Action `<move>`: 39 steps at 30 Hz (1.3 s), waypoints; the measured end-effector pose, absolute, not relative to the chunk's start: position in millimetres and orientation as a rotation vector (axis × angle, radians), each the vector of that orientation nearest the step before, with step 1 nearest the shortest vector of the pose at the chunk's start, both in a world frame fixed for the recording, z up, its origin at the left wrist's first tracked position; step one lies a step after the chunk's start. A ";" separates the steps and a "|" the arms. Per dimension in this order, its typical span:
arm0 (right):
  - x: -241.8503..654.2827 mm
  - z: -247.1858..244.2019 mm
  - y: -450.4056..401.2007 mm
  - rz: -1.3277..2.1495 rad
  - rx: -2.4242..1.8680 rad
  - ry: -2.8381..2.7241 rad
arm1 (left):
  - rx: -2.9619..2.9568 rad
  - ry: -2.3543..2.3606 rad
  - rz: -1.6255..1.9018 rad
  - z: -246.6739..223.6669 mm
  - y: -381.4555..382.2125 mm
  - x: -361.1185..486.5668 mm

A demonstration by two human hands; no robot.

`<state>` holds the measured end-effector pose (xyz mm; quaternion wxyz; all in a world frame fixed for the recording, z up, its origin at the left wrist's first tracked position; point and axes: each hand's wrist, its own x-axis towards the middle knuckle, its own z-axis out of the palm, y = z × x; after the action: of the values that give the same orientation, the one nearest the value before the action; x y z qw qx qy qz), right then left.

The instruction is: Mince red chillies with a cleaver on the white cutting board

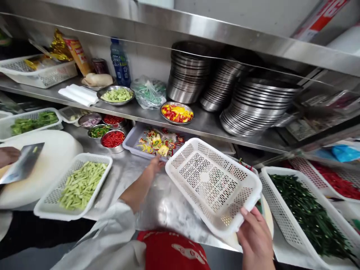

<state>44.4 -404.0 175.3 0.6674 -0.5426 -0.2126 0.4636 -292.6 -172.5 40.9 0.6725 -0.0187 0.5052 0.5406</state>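
Observation:
My right hand [254, 228] grips the near right corner of an empty white perforated basket [208, 183], thumb over the rim. The basket is tilted above the steel counter. My left hand [156, 164] reaches forward to the front rim of a shallow lavender tray [131, 144], thumb at the rim and the other fingers partly hidden below it. Yellow and red pepper scraps [157, 140] lie in that tray, under the shelf edge. To the left stands a white basket [105, 180] of light green cut strips [84, 183].
At far left, another person's hand [8, 155] holds a cleaver [26, 163] over a round white board [64, 144]. Steel bowls of chopped peppers [112, 139] stand behind. Stacked steel dishes [253, 105] fill the shelf. A basket of dark green pieces [303, 210] is at right.

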 end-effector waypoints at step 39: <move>-154.3 107.6 -129.3 1.320 -0.791 -0.071 | 0.524 0.872 0.772 34.9 -332.4 -271.9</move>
<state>-154.3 -129.3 107.6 0.7176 -0.3577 -0.0321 0.5966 -271.9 -332.4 34.9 0.8029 0.2447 0.4071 0.3603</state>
